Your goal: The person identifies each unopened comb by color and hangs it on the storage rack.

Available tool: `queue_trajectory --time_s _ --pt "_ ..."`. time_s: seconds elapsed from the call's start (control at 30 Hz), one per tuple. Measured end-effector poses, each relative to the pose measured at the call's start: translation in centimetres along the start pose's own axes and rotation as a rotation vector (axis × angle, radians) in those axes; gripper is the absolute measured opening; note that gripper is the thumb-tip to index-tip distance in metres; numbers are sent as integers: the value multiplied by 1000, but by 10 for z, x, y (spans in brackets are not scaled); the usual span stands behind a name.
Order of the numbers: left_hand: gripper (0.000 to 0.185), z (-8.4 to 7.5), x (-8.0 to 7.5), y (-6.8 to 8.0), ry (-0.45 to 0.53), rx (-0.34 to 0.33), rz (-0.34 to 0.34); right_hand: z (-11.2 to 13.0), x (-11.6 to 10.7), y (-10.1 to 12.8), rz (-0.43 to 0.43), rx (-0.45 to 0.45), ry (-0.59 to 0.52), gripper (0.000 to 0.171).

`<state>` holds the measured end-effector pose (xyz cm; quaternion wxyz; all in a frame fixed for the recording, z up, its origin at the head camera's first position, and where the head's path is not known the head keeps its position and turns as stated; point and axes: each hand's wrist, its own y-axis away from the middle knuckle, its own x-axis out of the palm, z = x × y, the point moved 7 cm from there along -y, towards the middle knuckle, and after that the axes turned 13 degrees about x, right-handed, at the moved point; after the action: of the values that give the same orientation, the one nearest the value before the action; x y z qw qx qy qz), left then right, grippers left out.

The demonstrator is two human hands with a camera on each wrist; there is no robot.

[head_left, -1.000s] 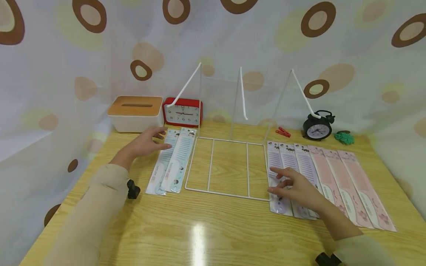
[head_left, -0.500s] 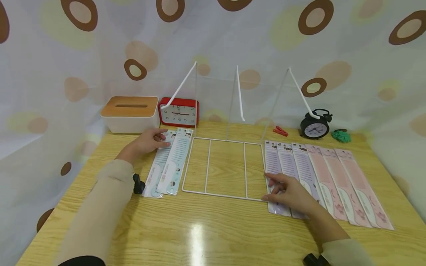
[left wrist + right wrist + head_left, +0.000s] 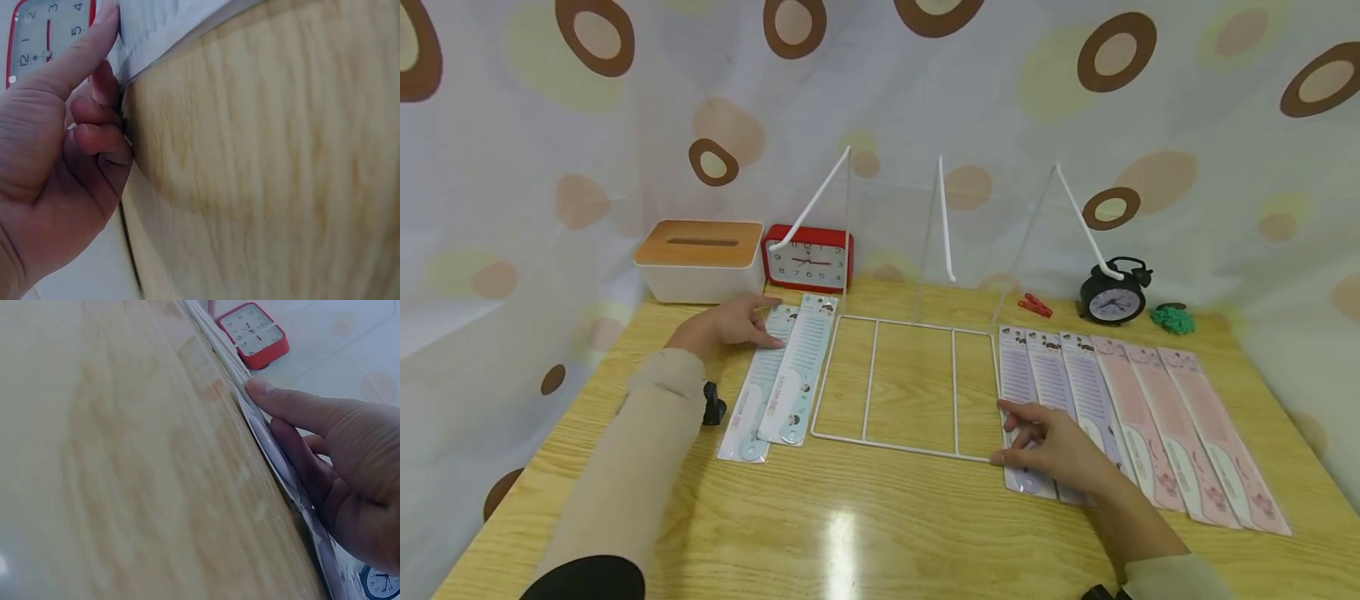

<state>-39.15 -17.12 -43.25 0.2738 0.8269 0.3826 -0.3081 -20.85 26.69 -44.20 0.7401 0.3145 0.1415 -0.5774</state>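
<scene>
My left hand point(image 3: 733, 323) grips the outer edge of a light blue packaged comb point(image 3: 758, 400), thumb on top and other fingers curled at its side. Another blue packaged comb point(image 3: 801, 367) partly overlaps it on the right. Between the hands stands a white wire rack point(image 3: 910, 450) with three raised arms. My right hand point(image 3: 1060, 442) touches the rack's front right corner with thumb and index fingertips, the two spread apart. In the right wrist view its thumb point(image 3: 262, 387) lies at the white wire. Beneath that hand are purple packaged combs point(image 3: 1052, 371), partly hidden by it.
Pink packaged combs point(image 3: 1195, 417) fan out at the right. Along the back stand a tissue box point(image 3: 700, 279), a red clock point(image 3: 808, 258) and a black alarm clock point(image 3: 1114, 302). A red clip point(image 3: 1036, 306) and a green bundle point(image 3: 1172, 320) lie there too.
My left hand has taken hold of the outer blue packaged comb and drawn it slightly towards me. My right hand has moved left and down onto the rack's corner.
</scene>
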Motion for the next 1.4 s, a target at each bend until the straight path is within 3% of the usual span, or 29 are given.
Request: queue_trajectory --time_s 0.23,0.47,0.63,0.8,0.9,1.0,1.1,1.27,1.33,1.4 --pt "79 1 -2 13 -5 1 -23 -1 1 0 -14 8 -4 84" --pt "39 3 -16 34 -80 86 -152 5 4 0 -19 -19 17 82" --pt "24 -8 -25 54 45 190 -208 5 4 -1 -16 -10 56 84" --pt "23 -36 -35 87 167 260 -210 4 6 -3 1 6 69 87" --pt "16 -67 -41 109 218 370 -212 5 7 -5 5 13 91 90" --pt "12 -104 -47 128 272 545 -223 6 7 -5 0 20 109 91" --pt "18 -140 -53 142 313 722 -283 5 5 -3 1 24 102 91" --pt "11 -188 -65 160 333 1004 -516 3 3 0 6 24 77 91" --pt "14 -200 -70 165 336 1075 -626 2 2 0 2 24 77 90" --pt "19 -207 -73 166 349 1102 -721 1 2 0 1 21 73 90"
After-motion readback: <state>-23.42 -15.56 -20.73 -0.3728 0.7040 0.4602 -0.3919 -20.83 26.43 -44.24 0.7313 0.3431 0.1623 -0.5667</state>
